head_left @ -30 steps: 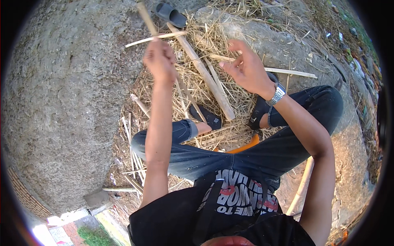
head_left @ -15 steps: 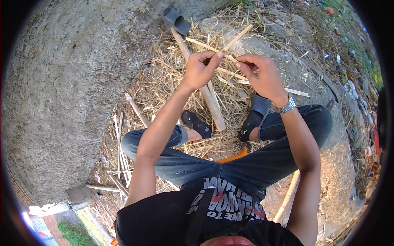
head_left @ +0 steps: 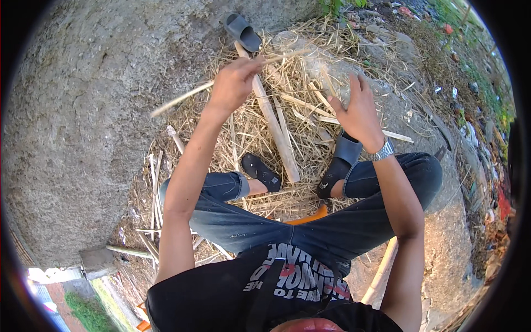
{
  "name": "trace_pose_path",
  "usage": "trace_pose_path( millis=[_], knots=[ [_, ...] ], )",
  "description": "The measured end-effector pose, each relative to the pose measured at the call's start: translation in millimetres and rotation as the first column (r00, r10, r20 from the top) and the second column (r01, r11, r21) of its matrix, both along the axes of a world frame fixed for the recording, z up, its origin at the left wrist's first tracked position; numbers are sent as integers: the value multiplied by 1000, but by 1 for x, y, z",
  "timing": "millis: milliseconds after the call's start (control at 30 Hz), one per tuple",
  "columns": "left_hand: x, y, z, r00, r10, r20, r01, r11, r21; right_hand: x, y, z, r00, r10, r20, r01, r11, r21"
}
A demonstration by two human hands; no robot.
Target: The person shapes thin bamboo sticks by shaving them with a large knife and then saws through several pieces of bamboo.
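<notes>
Straw (head_left: 257,135), sticks (head_left: 130,252) and a sandal (head_left: 242,32) litter the ground (head_left: 437,243).

Cannot see the middle of the blurred stick (head_left: 182,99) inside the left hand (head_left: 232,87), nor tell one length from two. Cannot identify tiny scraps (head_left: 438,89) past the right edge of the straw (head_left: 307,138), or the orange object (head_left: 311,216) mostly behind the trousers (head_left: 243,218).

left hand (head_left: 232,86) had swung leftward with a thin wooden strip (head_left: 182,99), right hand (head_left: 360,113) had loosened from its pinch, its fingers had spread
</notes>
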State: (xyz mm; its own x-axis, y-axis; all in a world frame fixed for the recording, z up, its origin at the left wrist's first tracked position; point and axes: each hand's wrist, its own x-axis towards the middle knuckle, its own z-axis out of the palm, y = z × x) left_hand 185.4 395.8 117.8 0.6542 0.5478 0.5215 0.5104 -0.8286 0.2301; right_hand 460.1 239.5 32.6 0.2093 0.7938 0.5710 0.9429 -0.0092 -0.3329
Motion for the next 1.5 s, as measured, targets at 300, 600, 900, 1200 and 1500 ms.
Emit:
trace_pose_path(
  millis=[300, 600, 900, 1200, 1500],
  knots=[
    [21, -49, -29, 980, -170, -105, 177, 982, 70, -46, -11, 21, 2, 474, -881, -233, 857, 460],
    [33, -74, -48, 950, -277, 142, 269, 961, 71, -61, -20, 33, -77, 418, -905, -430, 805, 409],
    [3, -72, -119, 347, 758, 553, -521, 646, -559, -37, -16, 50, 235, 510, -828, -113, 860, 498],
    [-95, -22, -77, -65, 685, 726, 565, 624, -539, -32, -14, 40, 10, 514, -858, -28, 858, 513],
    [-107, -36, -28, -242, 528, 814, 559, 762, -327, -19, -8, 28, -153, 450, -880, -34, 887, 460]
  ],
)
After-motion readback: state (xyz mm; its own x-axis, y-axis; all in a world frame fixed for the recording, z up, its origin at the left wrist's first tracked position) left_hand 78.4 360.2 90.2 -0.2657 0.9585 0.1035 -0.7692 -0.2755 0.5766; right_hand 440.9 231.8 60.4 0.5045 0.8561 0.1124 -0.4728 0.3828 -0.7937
